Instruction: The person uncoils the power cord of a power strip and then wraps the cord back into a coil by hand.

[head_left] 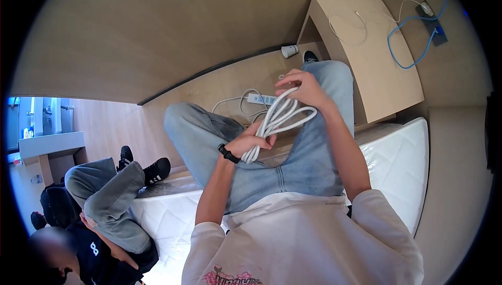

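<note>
A bundle of white cable (280, 117), looped several times, is held over my lap. My left hand (253, 139), with a black band on its wrist, is closed around the lower part of the bundle. At the upper end, my right hand (306, 87) has its fingers bent around the cable; its fingertips are partly hidden. Behind the loops, a white power strip (261, 98) lies on the floor between my knees, with a grey-white cord curving beside it.
A wooden cabinet (366, 49) stands at the right with a thin white cable on top. A blue cable (389, 36) runs to a wall socket (433, 23). A white cup (289, 50) lies on the floor. Another person (107, 206) sits at the left on the white mattress (172, 222).
</note>
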Available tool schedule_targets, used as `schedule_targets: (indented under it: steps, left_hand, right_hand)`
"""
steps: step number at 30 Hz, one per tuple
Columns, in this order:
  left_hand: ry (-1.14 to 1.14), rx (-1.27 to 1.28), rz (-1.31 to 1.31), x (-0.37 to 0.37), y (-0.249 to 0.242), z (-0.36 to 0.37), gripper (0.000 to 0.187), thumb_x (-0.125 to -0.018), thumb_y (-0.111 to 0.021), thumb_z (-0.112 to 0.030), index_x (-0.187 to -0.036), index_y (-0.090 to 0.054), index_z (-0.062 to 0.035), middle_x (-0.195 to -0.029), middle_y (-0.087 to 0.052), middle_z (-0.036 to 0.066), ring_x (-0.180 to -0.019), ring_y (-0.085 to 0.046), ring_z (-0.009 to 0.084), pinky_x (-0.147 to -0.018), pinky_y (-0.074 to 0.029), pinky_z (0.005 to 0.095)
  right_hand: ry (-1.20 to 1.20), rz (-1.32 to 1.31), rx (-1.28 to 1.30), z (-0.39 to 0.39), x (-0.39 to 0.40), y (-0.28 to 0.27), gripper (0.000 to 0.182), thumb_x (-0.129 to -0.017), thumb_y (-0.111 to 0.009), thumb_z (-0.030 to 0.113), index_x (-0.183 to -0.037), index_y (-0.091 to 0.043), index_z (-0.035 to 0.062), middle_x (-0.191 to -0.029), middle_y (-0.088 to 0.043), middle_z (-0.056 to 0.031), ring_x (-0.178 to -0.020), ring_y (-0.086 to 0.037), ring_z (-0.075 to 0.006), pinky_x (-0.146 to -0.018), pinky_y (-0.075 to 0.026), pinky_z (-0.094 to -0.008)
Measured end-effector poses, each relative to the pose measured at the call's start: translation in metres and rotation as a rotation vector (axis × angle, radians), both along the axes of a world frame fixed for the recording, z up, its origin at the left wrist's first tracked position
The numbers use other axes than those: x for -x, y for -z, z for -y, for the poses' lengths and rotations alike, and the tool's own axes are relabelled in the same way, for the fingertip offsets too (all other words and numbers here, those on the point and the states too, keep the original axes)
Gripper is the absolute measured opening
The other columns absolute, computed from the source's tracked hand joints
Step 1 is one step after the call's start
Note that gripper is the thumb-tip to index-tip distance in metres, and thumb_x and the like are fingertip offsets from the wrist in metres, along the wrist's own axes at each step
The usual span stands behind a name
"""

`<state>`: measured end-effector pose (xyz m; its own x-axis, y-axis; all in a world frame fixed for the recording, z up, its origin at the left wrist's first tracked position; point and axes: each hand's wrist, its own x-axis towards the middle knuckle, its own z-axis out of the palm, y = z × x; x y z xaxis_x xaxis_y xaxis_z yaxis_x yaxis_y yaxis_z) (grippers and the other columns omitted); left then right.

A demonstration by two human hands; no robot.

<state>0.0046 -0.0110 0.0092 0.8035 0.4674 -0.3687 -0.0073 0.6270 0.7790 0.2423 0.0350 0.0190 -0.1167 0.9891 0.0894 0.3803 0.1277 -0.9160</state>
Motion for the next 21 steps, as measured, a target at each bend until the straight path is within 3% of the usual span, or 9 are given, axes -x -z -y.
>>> schedule_targets:
  steps: [2, 5, 9, 14, 17, 18, 19, 21]
  left_hand:
    - [0.007, 0.047, 0.038, -0.001, -0.003, 0.000, 0.046, -0.067, -0.058, -0.001, -0.112, -0.048, 0.0002, -0.081, -0.056, 0.006, -0.067, -0.055, 0.0137, -0.064, -0.045, 0.0232]
    - [0.013, 0.098, 0.003, -0.004, 0.001, -0.001, 0.041, -0.072, -0.063, -0.003, -0.110, -0.048, 0.0001, -0.082, -0.057, 0.007, -0.067, -0.056, 0.0146, -0.064, -0.046, 0.0232]
    - [-0.047, 0.104, -0.096, -0.012, -0.017, -0.004, 0.031, -0.078, -0.068, -0.008, -0.104, -0.051, -0.0012, -0.080, -0.056, 0.006, -0.064, -0.054, 0.0117, -0.056, -0.043, 0.0215]
    - [-0.156, 0.013, -0.110, -0.022, -0.008, -0.001, 0.035, -0.077, -0.071, -0.010, -0.104, -0.050, -0.0033, -0.078, -0.056, 0.002, -0.061, -0.052, 0.0075, -0.051, -0.041, 0.0207]
    - [-0.296, 0.045, -0.078, -0.021, 0.001, 0.000, 0.032, -0.079, -0.070, -0.010, -0.102, -0.050, -0.0038, -0.078, -0.054, 0.000, -0.059, -0.049, 0.0060, -0.051, -0.040, 0.0205]
    - [-0.348, 0.071, -0.016, -0.018, -0.001, -0.002, 0.029, -0.079, -0.069, -0.009, -0.101, -0.050, -0.0040, -0.078, -0.054, 0.001, -0.059, -0.049, 0.0061, -0.051, -0.040, 0.0206]
    - [-0.399, 0.093, 0.045, -0.016, -0.004, -0.004, 0.027, -0.080, -0.069, -0.008, -0.099, -0.050, -0.0042, -0.079, -0.054, 0.001, -0.059, -0.049, 0.0061, -0.051, -0.040, 0.0207]
    - [-0.397, 0.060, 0.032, -0.014, -0.004, -0.003, 0.025, -0.080, -0.068, -0.007, -0.098, -0.051, -0.0031, -0.083, -0.055, 0.002, -0.066, -0.052, 0.0075, -0.057, -0.043, 0.0220]
  right_hand:
    - [-0.223, -0.282, 0.281, -0.004, -0.006, -0.001, 0.018, -0.071, -0.064, -0.001, -0.088, -0.069, 0.0007, -0.078, -0.066, -0.0050, -0.075, -0.063, -0.0126, -0.069, -0.049, -0.0231]
    - [-0.128, -0.273, 0.367, 0.002, 0.014, -0.004, 0.019, -0.069, -0.063, -0.003, -0.088, -0.068, -0.0015, -0.081, -0.067, -0.0070, -0.078, -0.063, -0.0122, -0.071, -0.049, -0.0226]
    - [-0.031, -0.323, 0.258, 0.010, 0.035, -0.010, 0.018, -0.069, -0.061, -0.005, -0.086, -0.068, -0.0017, -0.080, -0.068, -0.0073, -0.075, -0.063, -0.0120, -0.070, -0.049, -0.0237]
    - [-0.092, -0.506, 0.240, -0.004, 0.015, -0.009, 0.035, -0.068, -0.063, -0.007, -0.103, -0.064, -0.0002, -0.099, -0.065, -0.0097, -0.093, -0.060, -0.0157, -0.078, -0.049, -0.0263]
    - [0.056, -0.956, 0.323, -0.004, 0.007, -0.021, 0.039, -0.083, -0.058, 0.012, -0.120, -0.050, 0.0010, -0.113, -0.059, -0.0111, -0.107, -0.054, -0.0179, -0.095, -0.040, -0.0305]
    - [-0.021, -0.834, 0.318, -0.003, 0.005, -0.020, 0.046, -0.089, -0.054, 0.026, -0.128, -0.043, 0.0033, -0.122, -0.053, -0.0120, -0.116, -0.048, -0.0213, -0.102, -0.034, -0.0342]
    - [-0.024, -0.833, 0.314, -0.001, 0.010, -0.018, 0.046, -0.089, -0.054, 0.026, -0.128, -0.043, 0.0033, -0.122, -0.053, -0.0120, -0.116, -0.048, -0.0213, -0.102, -0.034, -0.0342]
    - [-0.129, -0.827, 0.345, 0.006, 0.025, -0.015, 0.072, -0.082, -0.060, 0.048, -0.135, -0.036, 0.0057, -0.134, -0.042, -0.0124, -0.124, -0.040, -0.0232, -0.101, -0.032, -0.0373]
